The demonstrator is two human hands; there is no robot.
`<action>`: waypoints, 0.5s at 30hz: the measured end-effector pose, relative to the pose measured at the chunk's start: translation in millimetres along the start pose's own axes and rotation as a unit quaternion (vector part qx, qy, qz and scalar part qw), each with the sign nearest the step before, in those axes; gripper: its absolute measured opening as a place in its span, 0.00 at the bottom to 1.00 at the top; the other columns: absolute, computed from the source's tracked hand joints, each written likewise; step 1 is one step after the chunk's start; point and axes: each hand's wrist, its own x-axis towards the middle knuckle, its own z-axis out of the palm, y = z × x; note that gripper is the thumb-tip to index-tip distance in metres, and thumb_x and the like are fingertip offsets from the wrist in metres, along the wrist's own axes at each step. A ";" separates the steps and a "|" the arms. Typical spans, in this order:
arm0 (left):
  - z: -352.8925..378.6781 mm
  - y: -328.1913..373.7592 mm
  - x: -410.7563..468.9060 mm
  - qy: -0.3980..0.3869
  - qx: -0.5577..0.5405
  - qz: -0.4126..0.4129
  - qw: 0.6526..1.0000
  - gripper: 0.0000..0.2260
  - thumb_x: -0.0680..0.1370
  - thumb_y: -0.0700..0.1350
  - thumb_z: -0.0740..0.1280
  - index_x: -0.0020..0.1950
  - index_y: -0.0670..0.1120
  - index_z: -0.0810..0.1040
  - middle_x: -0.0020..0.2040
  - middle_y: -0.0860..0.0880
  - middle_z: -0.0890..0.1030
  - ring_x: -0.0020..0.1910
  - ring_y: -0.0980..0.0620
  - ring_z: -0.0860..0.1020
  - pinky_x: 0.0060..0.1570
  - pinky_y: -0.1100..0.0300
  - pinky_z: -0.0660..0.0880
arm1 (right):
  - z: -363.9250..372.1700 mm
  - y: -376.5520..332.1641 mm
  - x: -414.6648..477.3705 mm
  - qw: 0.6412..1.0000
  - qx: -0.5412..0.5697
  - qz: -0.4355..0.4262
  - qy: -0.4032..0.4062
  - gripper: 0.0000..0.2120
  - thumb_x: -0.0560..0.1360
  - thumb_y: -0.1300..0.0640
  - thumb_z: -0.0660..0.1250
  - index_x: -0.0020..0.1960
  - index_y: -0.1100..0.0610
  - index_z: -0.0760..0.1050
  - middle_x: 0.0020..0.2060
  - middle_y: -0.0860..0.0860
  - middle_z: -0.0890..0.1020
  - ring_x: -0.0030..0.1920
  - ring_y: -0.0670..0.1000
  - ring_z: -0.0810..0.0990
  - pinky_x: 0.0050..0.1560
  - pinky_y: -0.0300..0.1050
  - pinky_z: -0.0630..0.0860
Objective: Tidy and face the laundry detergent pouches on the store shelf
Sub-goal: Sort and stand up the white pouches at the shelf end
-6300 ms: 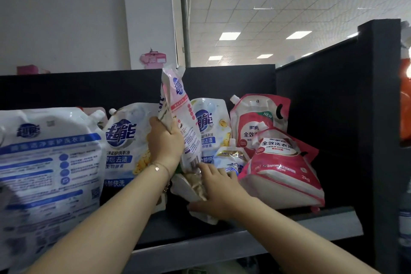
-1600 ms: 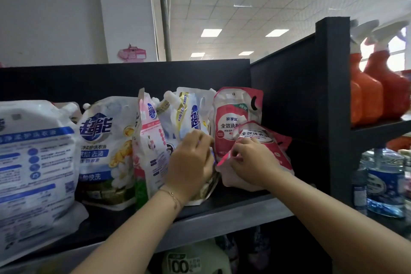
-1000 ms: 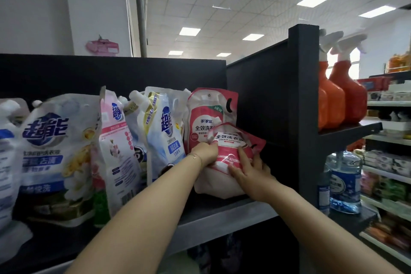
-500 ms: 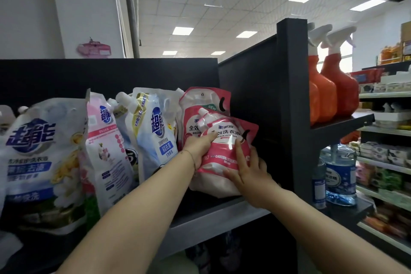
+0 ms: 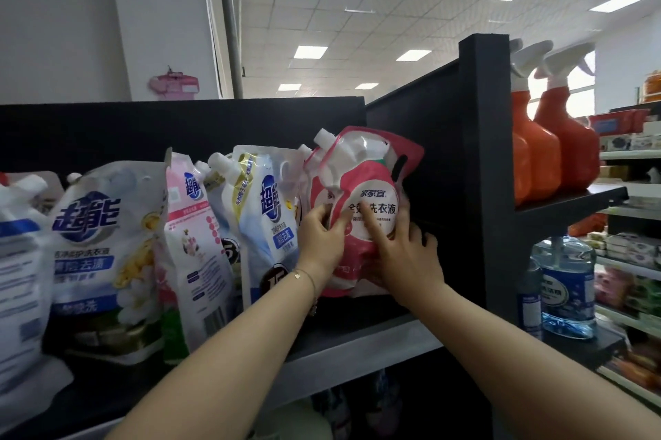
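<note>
**Both hands square up the red pouch at the shelf's right end**

The left hand [image 5: 322, 236] grips the left edge of the red pouch [image 5: 368, 171], thumb on the front and fingers curled round behind. The right hand [image 5: 404, 253] clasps the opposite edge, its forefinger laid across the round white label and the other fingers wrapped toward the back.

The pouch sits directly between the two hands, so neither is nearer. Its long axis stands close to upright, with the spout [image 5: 323, 137] at the top left and the label facing outward. Its base meets the shelf [image 5: 357, 343] just beside the black side panel [image 5: 483, 189]. What looks like a second red pouch shows just behind its left edge.

The coming move probably turns on that near-vertical axis: settle the base flat and let go without the top slumping forward.

To the left, the white-and-blue pouch [image 5: 268, 218] and the pink pouch [image 5: 189, 225] stand angled, with their fronts turned aside.
</note>
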 end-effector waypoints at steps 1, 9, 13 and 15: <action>-2.2 -4.6 -2.6 0.007 0.005 -0.005 1.000 0.04 0.77 0.45 0.69 0.43 0.46 0.78 0.38 0.51 0.81 0.41 0.53 0.80 0.43 0.61 0.77 | 2.2 -3.9 -1.1 1.000 0.010 0.001 -0.002 0.56 0.60 0.36 0.76 0.76 0.42 0.45 0.66 0.72 0.67 0.43 0.65 0.80 0.40 0.58 0.77; -2.1 -22.4 -35.9 0.063 0.025 -0.017 0.998 0.06 0.75 0.43 0.70 0.50 0.47 0.75 0.46 0.51 0.81 0.46 0.55 0.79 0.53 0.56 0.77 | 7.1 -5.5 -17.3 0.973 0.182 -0.053 -0.128 0.58 0.71 0.65 0.65 0.62 0.28 0.18 0.72 0.56 0.28 0.68 0.66 0.64 0.53 0.56 0.77; -10.9 -20.9 -28.6 0.069 0.082 -0.038 0.994 0.15 0.72 0.47 0.73 0.52 0.42 0.72 0.51 0.45 0.78 0.51 0.47 0.78 0.56 0.50 0.75 | -7.6 2.0 -8.7 0.888 0.362 -0.046 -0.279 0.55 0.62 0.49 0.70 0.62 0.20 0.27 0.72 0.51 0.25 0.76 0.65 0.41 0.70 0.62 0.63; -12.6 -16.0 -26.8 0.077 0.091 -0.046 0.992 0.20 0.71 0.47 0.74 0.56 0.41 0.70 0.55 0.44 0.76 0.55 0.46 0.75 0.60 0.49 0.72 | -11.1 1.5 -5.9 0.871 0.414 -0.031 -0.262 0.53 0.62 0.49 0.70 0.63 0.19 0.32 0.75 0.50 0.31 0.77 0.61 0.43 0.70 0.59 0.64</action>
